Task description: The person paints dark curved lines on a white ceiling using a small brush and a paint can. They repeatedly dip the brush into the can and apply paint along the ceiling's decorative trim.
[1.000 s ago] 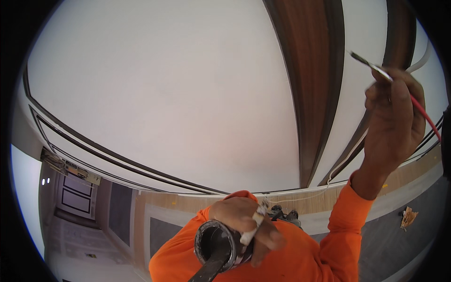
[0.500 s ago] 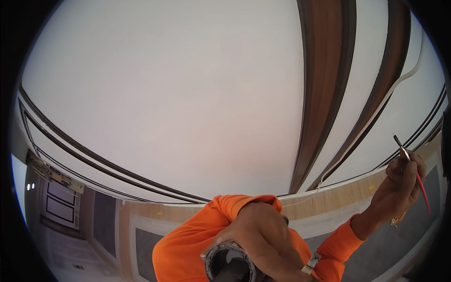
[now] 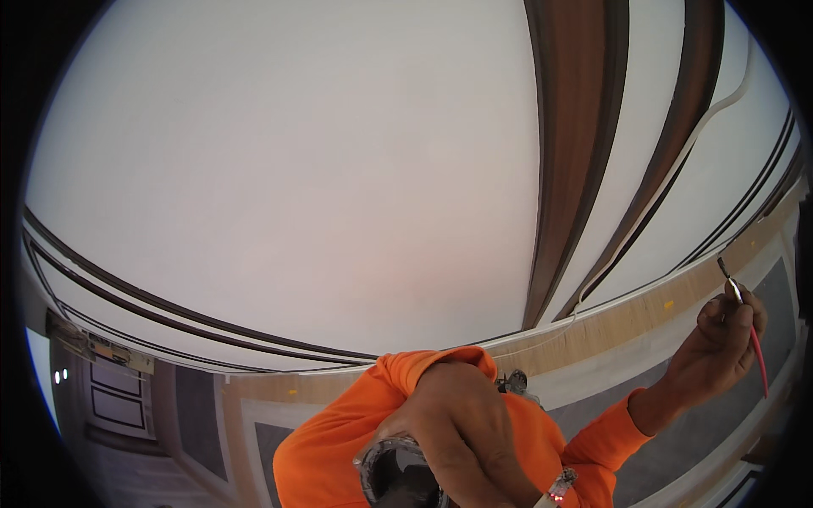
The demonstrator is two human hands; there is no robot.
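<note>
Low in the middle, a round container (image 3: 369, 484) smeared with dark grey paint is tilted so that its dark inside shows. My left hand (image 3: 461, 415) is closed around its side, with some fingers hidden. Out to the right, my right hand (image 3: 720, 339) pinches a slim paintbrush (image 3: 758, 360) with a red handle and a silver ferrule. Its thin dark tip points up and to the left, apart from the dark trim lines beyond it.
A large white surface (image 3: 296, 169) spreads ahead, crossed on the right by wide brown bands (image 3: 576, 127) with dark edges. A pale cable (image 3: 690, 152) hangs along one band. Wooden skirting (image 3: 618, 322) runs below, and a panelled door (image 3: 118, 394) stands far left.
The view has shifted slightly, so the brown bands sit a little further left. The brush tip appears slightly lower in the picture. Both hands keep their hold.
</note>
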